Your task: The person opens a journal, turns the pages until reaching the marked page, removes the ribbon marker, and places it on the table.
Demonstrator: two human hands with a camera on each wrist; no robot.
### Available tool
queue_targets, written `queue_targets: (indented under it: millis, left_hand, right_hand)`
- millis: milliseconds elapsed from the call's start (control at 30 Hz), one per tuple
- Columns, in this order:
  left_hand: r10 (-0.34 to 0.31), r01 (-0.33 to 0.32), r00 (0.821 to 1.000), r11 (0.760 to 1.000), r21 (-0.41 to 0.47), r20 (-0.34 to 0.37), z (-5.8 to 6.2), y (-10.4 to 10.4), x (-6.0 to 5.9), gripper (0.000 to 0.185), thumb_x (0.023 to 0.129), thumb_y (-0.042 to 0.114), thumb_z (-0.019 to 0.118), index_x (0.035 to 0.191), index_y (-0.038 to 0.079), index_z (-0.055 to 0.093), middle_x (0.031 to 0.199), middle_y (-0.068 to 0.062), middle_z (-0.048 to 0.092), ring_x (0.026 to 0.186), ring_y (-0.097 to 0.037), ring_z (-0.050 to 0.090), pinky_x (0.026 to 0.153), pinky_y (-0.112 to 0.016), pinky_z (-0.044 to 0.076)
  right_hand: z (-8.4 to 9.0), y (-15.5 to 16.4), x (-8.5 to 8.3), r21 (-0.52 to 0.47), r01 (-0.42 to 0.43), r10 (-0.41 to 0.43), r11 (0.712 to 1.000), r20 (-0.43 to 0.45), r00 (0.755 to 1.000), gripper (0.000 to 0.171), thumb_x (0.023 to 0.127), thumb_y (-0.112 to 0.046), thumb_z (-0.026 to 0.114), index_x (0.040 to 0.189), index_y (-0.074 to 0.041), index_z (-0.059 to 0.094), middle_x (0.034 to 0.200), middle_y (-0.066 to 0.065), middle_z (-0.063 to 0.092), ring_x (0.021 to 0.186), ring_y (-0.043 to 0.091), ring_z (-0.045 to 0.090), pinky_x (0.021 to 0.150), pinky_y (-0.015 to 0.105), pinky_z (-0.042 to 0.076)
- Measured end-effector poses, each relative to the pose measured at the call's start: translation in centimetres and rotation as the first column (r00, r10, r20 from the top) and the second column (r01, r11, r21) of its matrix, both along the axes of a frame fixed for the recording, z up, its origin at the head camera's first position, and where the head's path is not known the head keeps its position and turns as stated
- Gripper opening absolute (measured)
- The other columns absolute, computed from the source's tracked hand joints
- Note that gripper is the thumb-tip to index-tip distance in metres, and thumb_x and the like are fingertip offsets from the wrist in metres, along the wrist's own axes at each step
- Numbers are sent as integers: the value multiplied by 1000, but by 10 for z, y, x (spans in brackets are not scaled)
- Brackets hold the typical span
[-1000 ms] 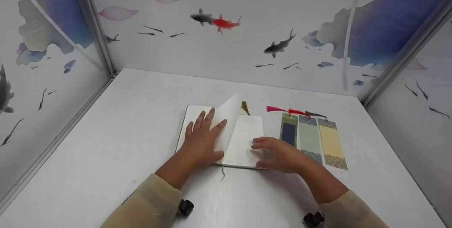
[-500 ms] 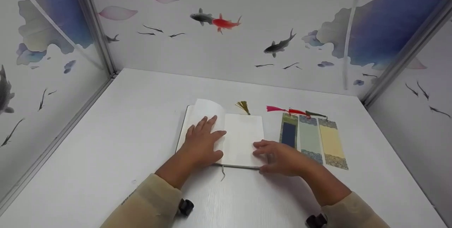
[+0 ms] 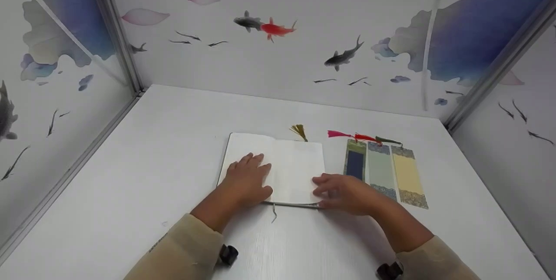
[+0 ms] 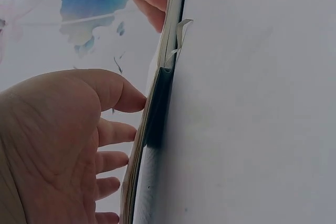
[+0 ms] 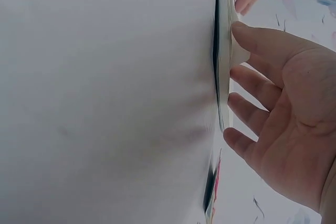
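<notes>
An open notebook [image 3: 286, 163] with blank white pages lies flat on the white table [image 3: 152, 163]. My left hand [image 3: 245, 180] rests flat on its left page with straight fingers, and in the left wrist view the left hand [image 4: 52, 145] lies against the notebook's edge [image 4: 149, 129]. My right hand [image 3: 343, 193] sits at the book's lower right corner, its fingers relaxed. In the right wrist view the right hand's [image 5: 283, 108] thumb touches the edge of the page stack [image 5: 223, 77]. A gold tassel [image 3: 299, 131] sticks out past the top of the book, and a grey ribbon [image 3: 274, 212] trails out below the spine.
Three bookmarks lie side by side just right of the book: a dark blue one [image 3: 355, 163], a pale green one [image 3: 381, 169] and a yellow one [image 3: 408, 176], their tassels pointing up-left. Painted partition walls [image 3: 282, 54] close off the table on three sides.
The page that stood upright over the spine has fallen to the left and lies flat under my left hand, which has slid slightly toward me. My right hand has hardly moved.
</notes>
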State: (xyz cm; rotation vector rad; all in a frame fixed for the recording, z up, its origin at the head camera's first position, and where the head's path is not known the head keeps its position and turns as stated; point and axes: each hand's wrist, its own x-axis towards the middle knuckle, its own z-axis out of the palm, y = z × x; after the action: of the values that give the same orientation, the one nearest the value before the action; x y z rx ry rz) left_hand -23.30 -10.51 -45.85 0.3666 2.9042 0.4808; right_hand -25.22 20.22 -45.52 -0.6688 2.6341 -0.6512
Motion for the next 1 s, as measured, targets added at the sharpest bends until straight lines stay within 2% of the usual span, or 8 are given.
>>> queue_targets:
  millis: [233, 400, 667, 767, 1000]
  left_hand:
    - [-29, 30, 998, 999, -13, 62, -2, -2, -3, 82, 102, 62, 57, 168, 18, 38, 179, -9, 28, 167, -32, 24, 132, -59, 26]
    - [-28, 30, 997, 999, -21, 72, -3, -1, -4, 93, 97, 73, 59, 168, 18, 37, 179, -9, 27, 167, -33, 24, 132, -60, 26]
    - [-46, 49, 996, 998, -41, 71, -3, -2, -2, 106, 91, 82, 60, 169, 16, 34, 180, -10, 25, 167, -35, 23, 132, -61, 26]
    - [-50, 53, 996, 998, -38, 69, -2, -2, -1, 109, 89, 84, 61, 169, 15, 33, 180, -11, 24, 167, -36, 22, 132, -61, 26]
    - [-50, 52, 996, 999, -16, 68, -4, -3, -3, 111, 87, 86, 61, 169, 16, 34, 180, -11, 24, 167, -35, 22, 132, -63, 25]
  right_hand:
    - [1, -1, 0, -47, 34, -34, 998, 2, 999, 15, 97, -29, 80, 108, -38, 83, 152, -11, 65, 157, 27, 47, 126, 58, 39]
    - [1, -3, 1, -69, 86, -85, 994, 23, 996, 16, 98, -25, 78, 108, -37, 82, 149, -11, 68, 155, 27, 50, 124, 56, 43]
    - [-1, -9, -1, -80, 204, -203, 976, 12, 979, 21, 102, -26, 74, 121, -31, 80, 138, -6, 74, 141, 27, 62, 117, 54, 52]
    - [0, -12, -3, -85, 246, -247, 966, -4, 969, 17, 102, -29, 74, 118, -31, 79, 136, -3, 74, 138, 27, 63, 114, 56, 52]
    - [2, -19, -13, -133, 270, -280, 954, -57, 958, 10, 103, -33, 73, 110, -30, 79, 134, -3, 74, 138, 28, 63, 112, 56, 54]
